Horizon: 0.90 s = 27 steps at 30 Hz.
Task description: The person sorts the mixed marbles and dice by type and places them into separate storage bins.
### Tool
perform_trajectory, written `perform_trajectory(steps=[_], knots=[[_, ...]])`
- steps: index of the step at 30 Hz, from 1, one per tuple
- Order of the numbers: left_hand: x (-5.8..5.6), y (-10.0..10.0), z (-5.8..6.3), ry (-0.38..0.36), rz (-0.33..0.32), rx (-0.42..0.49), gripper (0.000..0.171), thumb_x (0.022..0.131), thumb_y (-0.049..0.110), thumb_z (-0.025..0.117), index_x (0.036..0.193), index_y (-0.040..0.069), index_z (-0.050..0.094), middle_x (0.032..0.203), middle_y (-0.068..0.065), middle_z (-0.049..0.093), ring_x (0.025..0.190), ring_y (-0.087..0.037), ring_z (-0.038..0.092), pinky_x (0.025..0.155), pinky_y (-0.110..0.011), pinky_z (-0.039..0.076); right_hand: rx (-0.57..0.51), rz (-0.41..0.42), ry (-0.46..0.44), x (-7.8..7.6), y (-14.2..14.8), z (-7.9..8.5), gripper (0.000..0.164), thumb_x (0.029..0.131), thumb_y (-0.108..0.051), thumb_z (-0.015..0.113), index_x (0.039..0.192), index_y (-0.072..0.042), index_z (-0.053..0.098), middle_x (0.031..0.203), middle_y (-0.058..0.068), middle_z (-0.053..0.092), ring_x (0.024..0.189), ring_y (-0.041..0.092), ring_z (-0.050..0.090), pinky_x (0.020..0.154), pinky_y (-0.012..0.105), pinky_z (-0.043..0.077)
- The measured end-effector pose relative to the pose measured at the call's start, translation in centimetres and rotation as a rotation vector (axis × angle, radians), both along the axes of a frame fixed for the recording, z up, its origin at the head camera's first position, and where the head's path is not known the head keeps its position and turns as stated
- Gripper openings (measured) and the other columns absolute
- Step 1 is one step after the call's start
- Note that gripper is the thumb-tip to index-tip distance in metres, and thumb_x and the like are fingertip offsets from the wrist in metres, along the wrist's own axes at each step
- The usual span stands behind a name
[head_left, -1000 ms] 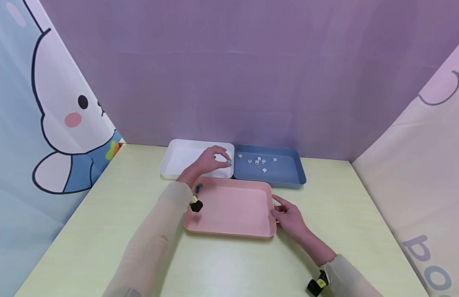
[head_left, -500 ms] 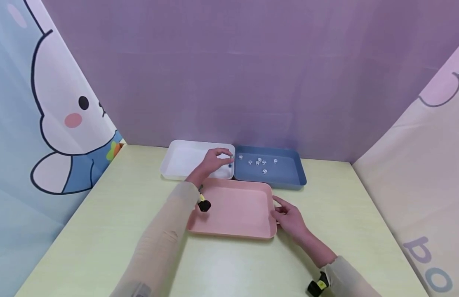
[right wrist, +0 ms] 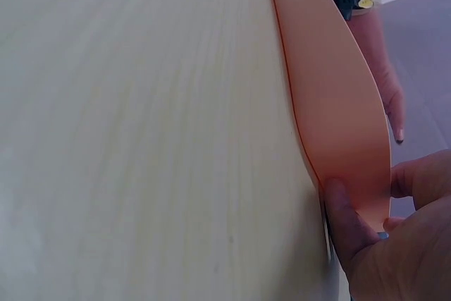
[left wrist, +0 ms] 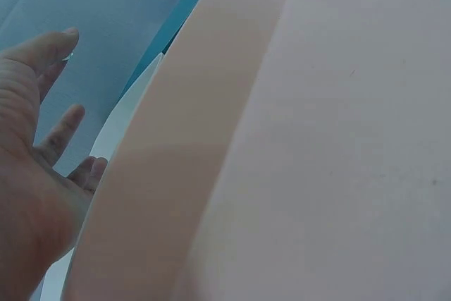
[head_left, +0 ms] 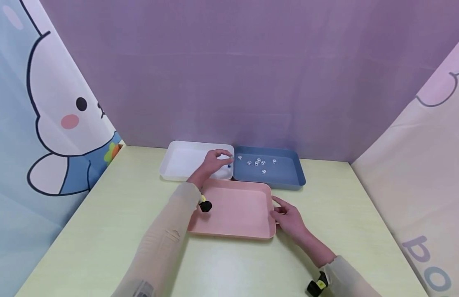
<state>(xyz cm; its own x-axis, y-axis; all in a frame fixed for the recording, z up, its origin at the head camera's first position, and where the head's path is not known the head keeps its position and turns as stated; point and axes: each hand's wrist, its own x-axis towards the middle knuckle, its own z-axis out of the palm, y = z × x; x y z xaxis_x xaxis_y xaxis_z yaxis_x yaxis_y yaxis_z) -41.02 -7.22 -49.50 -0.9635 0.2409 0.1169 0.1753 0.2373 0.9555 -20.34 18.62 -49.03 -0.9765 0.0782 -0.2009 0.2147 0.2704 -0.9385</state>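
Observation:
My left hand (head_left: pixel 212 161) reaches over the right end of the white tray (head_left: pixel 179 161). In the left wrist view, a tiny shiny piece (left wrist: pixel 68 56) glints between its thumb and a finger, mostly hidden. A small dark blue piece (head_left: pixel 229 166) shows just below the fingertips; its kind is too small to tell. The pink tray (head_left: pixel 240 210) stands in front, partly covered by my left sleeve. At that tray's right side, my right hand (head_left: pixel 290 218) grips the edge, with its thumb (right wrist: pixel 342 209) against the outer wall in the right wrist view.
A blue tray (head_left: pixel 285 177) stands right of the white one, with several small white dice (head_left: pixel 263 163) in it. Pale wooden tabletop (head_left: pixel 114 222) surrounds the trays. A purple cloth (head_left: pixel 236 82) hangs behind, and printed cloths flank both sides.
My left hand has shifted slightly right within the white tray. The small dark blue piece now shows below its fingertips. My right hand stays on the pink tray's edge.

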Motion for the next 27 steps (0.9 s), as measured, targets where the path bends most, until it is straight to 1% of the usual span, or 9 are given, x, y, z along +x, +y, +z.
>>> perform_trajectory(steps=[5, 10, 12, 16, 20, 24, 27], knots=[[0.0, 0.0, -0.1, -0.015, 0.013, -0.014, 0.023, 0.073, 0.032, 0.072, 0.092, 0.019, 0.068, 0.105, 0.006, 0.058, 0.109, -0.015, 0.044, 0.096, -0.04, 0.029, -0.005, 0.006, -0.006, -0.1, 0.1, -0.2, 0.051, 0.082, -0.005, 0.059, 0.129, -0.02, 0.046, 0.096, 0.017, 0.055, 0.072, 0.024, 0.06, 0.054, 0.036, 0.052], [-0.1, 0.1, -0.3, -0.039, 0.028, -0.028, 0.022, 0.073, 0.033, 0.071, 0.091, 0.021, 0.068, 0.105, 0.007, 0.057, 0.114, -0.023, 0.041, 0.095, -0.04, 0.03, -0.003, 0.013, -0.011, -0.2, 0.2, -0.3, 0.051, 0.083, -0.006, 0.059, 0.129, -0.021, 0.046, 0.096, 0.017, 0.055, 0.072, 0.025, 0.06, 0.055, 0.036, 0.052], [0.0, 0.0, -0.3, -0.04, 0.029, -0.025, 0.022, 0.073, 0.033, 0.071, 0.091, 0.021, 0.069, 0.105, 0.007, 0.058, 0.114, -0.023, 0.041, 0.095, -0.039, 0.031, -0.002, 0.009, -0.015, -0.1, 0.1, -0.3, 0.051, 0.082, -0.006, 0.059, 0.129, -0.022, 0.046, 0.096, 0.017, 0.055, 0.072, 0.025, 0.06, 0.055, 0.037, 0.052], [0.0, 0.0, -0.1, -0.027, 0.025, -0.011, 0.024, 0.074, 0.034, 0.07, 0.092, 0.018, 0.069, 0.102, 0.006, 0.059, 0.11, -0.019, 0.044, 0.095, -0.038, 0.031, 0.003, 0.0, -0.021, -0.1, 0.0, -0.2, 0.05, 0.082, -0.006, 0.06, 0.128, -0.022, 0.047, 0.096, 0.017, 0.055, 0.073, 0.025, 0.06, 0.055, 0.036, 0.052], [0.0, -0.2, 0.3, -0.024, 0.019, -0.012, 0.027, 0.075, 0.034, 0.069, 0.093, 0.014, 0.068, 0.098, 0.006, 0.06, 0.107, -0.015, 0.046, 0.095, -0.037, 0.031, 0.006, -0.002, -0.027, -0.2, -0.1, -0.1, 0.05, 0.082, -0.006, 0.06, 0.128, -0.023, 0.048, 0.097, 0.017, 0.055, 0.073, 0.025, 0.06, 0.055, 0.036, 0.052], [0.2, -0.5, 1.1, -0.023, 0.007, -0.038, 0.027, 0.076, 0.031, 0.069, 0.094, 0.013, 0.068, 0.098, 0.005, 0.06, 0.108, -0.016, 0.045, 0.095, -0.038, 0.032, 0.003, 0.009, -0.023, -0.2, -0.2, 0.0, 0.05, 0.082, -0.006, 0.059, 0.128, -0.022, 0.047, 0.096, 0.017, 0.055, 0.073, 0.026, 0.06, 0.055, 0.036, 0.052], [0.5, -0.8, 1.7, -0.026, -0.022, -0.064, 0.025, 0.076, 0.031, 0.069, 0.094, 0.014, 0.068, 0.1, 0.004, 0.06, 0.111, -0.017, 0.044, 0.096, -0.039, 0.031, -0.013, 0.016, -0.021, -0.3, -0.3, -0.1, 0.05, 0.082, -0.006, 0.059, 0.129, -0.02, 0.047, 0.095, 0.017, 0.055, 0.072, 0.026, 0.061, 0.054, 0.037, 0.052]])
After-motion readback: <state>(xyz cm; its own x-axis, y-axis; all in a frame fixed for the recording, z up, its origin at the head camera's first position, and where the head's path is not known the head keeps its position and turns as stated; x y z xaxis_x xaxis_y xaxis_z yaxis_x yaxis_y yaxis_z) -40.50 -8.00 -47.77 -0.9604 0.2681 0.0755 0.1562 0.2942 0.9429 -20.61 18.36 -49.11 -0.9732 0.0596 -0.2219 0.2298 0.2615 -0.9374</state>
